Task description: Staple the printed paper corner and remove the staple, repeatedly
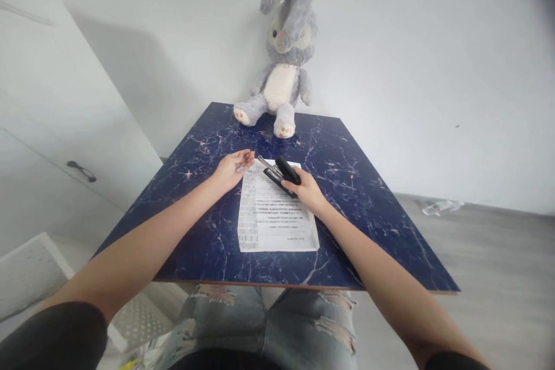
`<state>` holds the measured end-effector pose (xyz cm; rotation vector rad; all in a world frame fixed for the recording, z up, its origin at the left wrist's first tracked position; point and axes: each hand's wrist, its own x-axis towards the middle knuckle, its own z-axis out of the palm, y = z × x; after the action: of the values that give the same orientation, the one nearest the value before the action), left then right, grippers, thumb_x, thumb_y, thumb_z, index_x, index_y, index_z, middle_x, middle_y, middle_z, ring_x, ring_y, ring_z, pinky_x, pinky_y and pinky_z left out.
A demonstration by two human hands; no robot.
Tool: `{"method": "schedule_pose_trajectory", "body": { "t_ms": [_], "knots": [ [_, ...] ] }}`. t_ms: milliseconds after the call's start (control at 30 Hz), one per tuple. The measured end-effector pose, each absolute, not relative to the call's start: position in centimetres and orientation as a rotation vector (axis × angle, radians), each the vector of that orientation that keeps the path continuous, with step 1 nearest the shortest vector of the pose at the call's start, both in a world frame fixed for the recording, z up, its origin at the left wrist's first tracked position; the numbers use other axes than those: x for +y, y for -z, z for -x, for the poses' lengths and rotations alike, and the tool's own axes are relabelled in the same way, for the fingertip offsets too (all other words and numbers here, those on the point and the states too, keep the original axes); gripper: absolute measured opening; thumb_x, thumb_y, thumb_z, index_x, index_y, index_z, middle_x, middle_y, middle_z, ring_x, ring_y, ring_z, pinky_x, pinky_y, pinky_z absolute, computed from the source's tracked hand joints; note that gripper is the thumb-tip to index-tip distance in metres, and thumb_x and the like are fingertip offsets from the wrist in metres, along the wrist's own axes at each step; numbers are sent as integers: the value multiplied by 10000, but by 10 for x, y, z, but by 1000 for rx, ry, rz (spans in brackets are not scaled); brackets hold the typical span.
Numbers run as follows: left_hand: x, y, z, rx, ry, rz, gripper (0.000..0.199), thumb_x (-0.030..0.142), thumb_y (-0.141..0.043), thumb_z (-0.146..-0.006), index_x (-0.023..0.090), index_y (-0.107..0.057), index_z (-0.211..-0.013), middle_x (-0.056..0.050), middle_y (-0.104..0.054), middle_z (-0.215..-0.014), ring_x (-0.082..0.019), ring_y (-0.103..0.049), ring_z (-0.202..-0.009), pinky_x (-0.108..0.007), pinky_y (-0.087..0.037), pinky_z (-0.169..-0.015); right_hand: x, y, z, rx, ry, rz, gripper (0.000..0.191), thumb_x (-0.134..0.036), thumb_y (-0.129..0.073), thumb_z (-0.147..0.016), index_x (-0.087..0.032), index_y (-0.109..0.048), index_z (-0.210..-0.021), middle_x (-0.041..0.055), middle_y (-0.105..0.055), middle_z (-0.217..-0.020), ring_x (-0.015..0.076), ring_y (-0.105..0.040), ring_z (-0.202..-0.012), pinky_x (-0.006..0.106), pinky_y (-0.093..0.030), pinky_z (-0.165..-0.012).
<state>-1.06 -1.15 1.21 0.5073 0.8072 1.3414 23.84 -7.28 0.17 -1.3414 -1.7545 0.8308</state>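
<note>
My right hand (309, 189) is wrapped around a black stapler (281, 176) above the printed papers. The stapler's top is swung up from its base, and its metal staple channel (265, 163) points toward my left hand. By the papers' upper left corner, my left hand (234, 169) is half curled with its palm turned toward the stapler. A small silvery strip (240, 169) shows at its fingers; its kind is too small to make out. Under the stapler lie the printed papers (281, 231), which look like a stack.
A grey plush rabbit (281, 87) sits at the back of the blue marbled table (199, 260), against the wall. A white cabinet (52, 98) stands at the left. White perforated baskets (141, 321) are low on the left, and a clear plastic item (442, 207) lies on the floor at right.
</note>
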Motion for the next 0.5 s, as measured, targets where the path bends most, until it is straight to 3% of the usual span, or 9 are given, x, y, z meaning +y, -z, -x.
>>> {"method": "schedule_pose_trajectory", "body": {
  "t_ms": [100, 233, 400, 500],
  "knots": [
    [-13, -14, 13, 793, -1262, -471, 75, 72, -621, -885, 103, -686, -909, -102, -686, -822, -137, -653, -708, -233, -552, -630, -70, 1, -242, -1766, -850, 1328, 326, -449, -716, -808, -202, -689, -1019, 16, -691, -916, 226, -598, -817, 341, -433, -767],
    [-15, -18, 15, 662, -1196, -526, 60, 74, -627, -786, 93, -666, -826, -18, -535, -667, -61, -411, -474, -190, -300, -402, -68, 1, -244, -1818, -822, 1308, 317, -444, -706, -812, -200, -680, -1012, 21, -680, -906, 226, -593, -816, 342, -427, -762],
    [-19, -20, 12, 536, -1153, -732, 256, -21, -531, -517, 140, -578, -710, -5, -493, -713, -90, -453, -588, -201, -368, -505, -69, -6, -247, -1942, -744, 1310, 308, -429, -699, -808, -199, -669, -1011, 17, -664, -875, 205, -567, -763, 341, -422, -743],
    [-19, -15, 10, 554, -1214, -896, 324, -60, -477, -441, 155, -532, -677, 15, -479, -716, -91, -458, -638, -196, -357, -548, -68, -9, -252, -1944, -711, 1350, 283, -434, -690, -805, -201, -660, -964, 8, -644, -827, 201, -553, -743, 335, -410, -719]
  ]
}}
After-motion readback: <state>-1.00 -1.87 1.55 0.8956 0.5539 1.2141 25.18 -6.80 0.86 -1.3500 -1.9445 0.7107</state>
